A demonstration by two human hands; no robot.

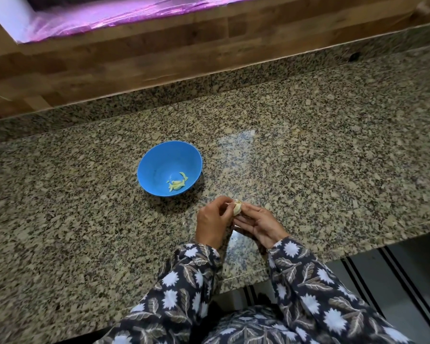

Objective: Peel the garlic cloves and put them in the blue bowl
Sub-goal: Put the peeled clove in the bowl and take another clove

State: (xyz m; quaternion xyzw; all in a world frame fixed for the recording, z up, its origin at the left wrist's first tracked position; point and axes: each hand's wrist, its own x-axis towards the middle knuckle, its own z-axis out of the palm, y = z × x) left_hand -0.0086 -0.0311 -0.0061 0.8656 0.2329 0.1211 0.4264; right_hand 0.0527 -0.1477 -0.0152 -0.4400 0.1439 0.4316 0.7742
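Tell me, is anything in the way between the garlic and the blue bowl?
Nothing visible is. The left hand and right hand hold the garlic, and only bare granite countertop lies between it and the blue bowl, which sits open with peeled cloves inside.

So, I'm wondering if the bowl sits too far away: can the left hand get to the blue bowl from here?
Probably yes: the blue bowl stands just ahead-left of the left hand, only bare counter between them. Currently it and the right hand pinch the garlic.
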